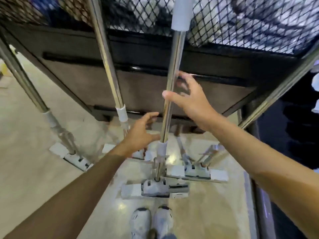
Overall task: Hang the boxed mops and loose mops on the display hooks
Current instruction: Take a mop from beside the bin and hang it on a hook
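Note:
A loose mop with a chrome pole [174, 54] and a grey grip sleeve hangs upright in front of me, its flat white head [155, 188] just above the floor. My right hand [189, 102] is at mid-pole, thumb across the front of the pole and fingers spread and loosely curved beside it, not clamped. My left hand [139, 135] is lower, fingers spread, with the thumb side touching the pole just above its white collar. The top of the pole and the hook are out of view.
Other chrome mop poles hang to the left [107, 66], far left [22, 78] and right [276, 94], with another mop head [196, 173] near the floor. A black mesh panel [224, 23] and a dark shelf base [138, 87] stand behind. My shoes [151, 221] are below.

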The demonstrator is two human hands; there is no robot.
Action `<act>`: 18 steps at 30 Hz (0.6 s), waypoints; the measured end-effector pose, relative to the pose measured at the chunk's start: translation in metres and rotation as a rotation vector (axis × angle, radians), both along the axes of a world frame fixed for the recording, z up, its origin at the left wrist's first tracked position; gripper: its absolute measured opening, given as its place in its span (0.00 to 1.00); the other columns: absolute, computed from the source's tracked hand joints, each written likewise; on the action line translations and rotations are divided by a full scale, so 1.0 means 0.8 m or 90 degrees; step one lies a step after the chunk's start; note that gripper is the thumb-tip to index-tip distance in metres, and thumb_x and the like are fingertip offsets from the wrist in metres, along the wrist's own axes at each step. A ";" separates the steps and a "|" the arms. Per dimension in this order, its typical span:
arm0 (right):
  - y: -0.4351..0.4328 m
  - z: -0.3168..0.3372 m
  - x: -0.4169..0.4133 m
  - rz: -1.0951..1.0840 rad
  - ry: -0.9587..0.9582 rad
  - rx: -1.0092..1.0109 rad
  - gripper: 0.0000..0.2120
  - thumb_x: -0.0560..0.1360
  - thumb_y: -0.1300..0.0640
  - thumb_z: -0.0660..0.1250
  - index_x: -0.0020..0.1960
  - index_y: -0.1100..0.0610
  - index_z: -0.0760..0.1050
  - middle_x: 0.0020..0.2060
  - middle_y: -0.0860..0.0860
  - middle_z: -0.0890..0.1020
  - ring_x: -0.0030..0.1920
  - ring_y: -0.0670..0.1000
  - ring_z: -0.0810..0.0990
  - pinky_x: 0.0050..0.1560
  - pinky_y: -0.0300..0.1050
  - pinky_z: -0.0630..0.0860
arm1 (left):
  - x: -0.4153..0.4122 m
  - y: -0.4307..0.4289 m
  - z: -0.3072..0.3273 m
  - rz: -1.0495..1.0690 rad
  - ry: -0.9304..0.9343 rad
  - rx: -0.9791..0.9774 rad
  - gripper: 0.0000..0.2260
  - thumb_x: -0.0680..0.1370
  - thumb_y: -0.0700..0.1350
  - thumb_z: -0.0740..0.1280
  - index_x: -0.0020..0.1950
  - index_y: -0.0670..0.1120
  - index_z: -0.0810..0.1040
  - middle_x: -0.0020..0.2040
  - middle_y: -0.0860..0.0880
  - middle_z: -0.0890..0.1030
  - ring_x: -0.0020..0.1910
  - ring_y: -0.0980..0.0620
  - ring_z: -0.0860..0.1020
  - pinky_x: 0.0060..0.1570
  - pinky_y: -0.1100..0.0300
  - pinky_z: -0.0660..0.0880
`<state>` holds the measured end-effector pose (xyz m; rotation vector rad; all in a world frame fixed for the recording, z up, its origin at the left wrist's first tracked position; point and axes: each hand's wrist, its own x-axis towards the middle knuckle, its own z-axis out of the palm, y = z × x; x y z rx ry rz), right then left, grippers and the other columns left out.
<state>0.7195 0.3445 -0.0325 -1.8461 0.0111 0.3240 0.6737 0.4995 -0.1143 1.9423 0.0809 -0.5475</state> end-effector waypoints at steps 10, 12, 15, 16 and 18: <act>-0.003 -0.036 0.017 0.069 -0.058 0.188 0.09 0.80 0.63 0.59 0.59 0.58 0.70 0.51 0.57 0.79 0.43 0.42 0.82 0.39 0.33 0.77 | 0.020 -0.016 -0.062 0.043 0.129 -0.174 0.17 0.70 0.28 0.70 0.57 0.38 0.76 0.50 0.42 0.81 0.46 0.49 0.80 0.51 0.60 0.79; -0.004 -0.036 0.016 0.065 -0.059 0.188 0.07 0.80 0.63 0.59 0.58 0.58 0.70 0.50 0.57 0.79 0.41 0.42 0.82 0.39 0.34 0.77 | 0.021 -0.019 -0.059 0.033 0.120 -0.180 0.15 0.70 0.27 0.70 0.54 0.40 0.77 0.47 0.43 0.81 0.44 0.50 0.80 0.49 0.62 0.79; -0.004 -0.035 0.016 0.060 -0.077 0.167 0.05 0.80 0.63 0.59 0.54 0.57 0.70 0.47 0.60 0.78 0.40 0.43 0.81 0.40 0.37 0.79 | 0.024 -0.021 -0.055 0.020 0.122 -0.186 0.15 0.70 0.27 0.69 0.50 0.44 0.76 0.46 0.43 0.80 0.44 0.50 0.80 0.48 0.62 0.79; -0.004 -0.035 0.015 0.057 -0.086 0.160 0.04 0.80 0.63 0.59 0.54 0.57 0.70 0.46 0.61 0.78 0.40 0.44 0.81 0.41 0.40 0.80 | 0.023 -0.022 -0.054 0.015 0.124 -0.191 0.15 0.70 0.27 0.69 0.50 0.45 0.76 0.47 0.42 0.80 0.45 0.49 0.80 0.48 0.61 0.79; -0.005 -0.034 0.010 0.045 -0.104 0.150 0.04 0.81 0.62 0.59 0.54 0.58 0.70 0.44 0.60 0.78 0.41 0.46 0.80 0.45 0.46 0.82 | 0.021 -0.022 -0.049 0.001 0.118 -0.199 0.16 0.70 0.27 0.70 0.50 0.45 0.76 0.48 0.40 0.79 0.47 0.47 0.79 0.50 0.59 0.79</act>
